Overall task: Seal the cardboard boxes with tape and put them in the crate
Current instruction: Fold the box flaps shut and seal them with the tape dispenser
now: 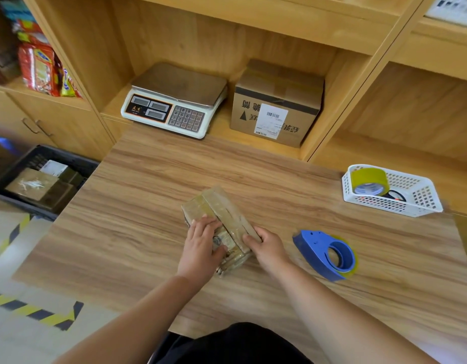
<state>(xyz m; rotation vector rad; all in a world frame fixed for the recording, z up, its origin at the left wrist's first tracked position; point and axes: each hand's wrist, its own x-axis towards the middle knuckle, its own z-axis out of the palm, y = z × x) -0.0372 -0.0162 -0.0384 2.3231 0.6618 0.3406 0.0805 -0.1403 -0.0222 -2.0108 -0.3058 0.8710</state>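
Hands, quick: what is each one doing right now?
Left hand: open, pressing flat on the taped cardboard box.
Right hand: gripping that box's right edge.

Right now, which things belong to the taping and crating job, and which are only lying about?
For the job: small box, with the left hand and the right hand on it; blue tape dispenser; black crate.

Lying about: scale; large box on the shelf; white basket with spare tape roll; snack packets.
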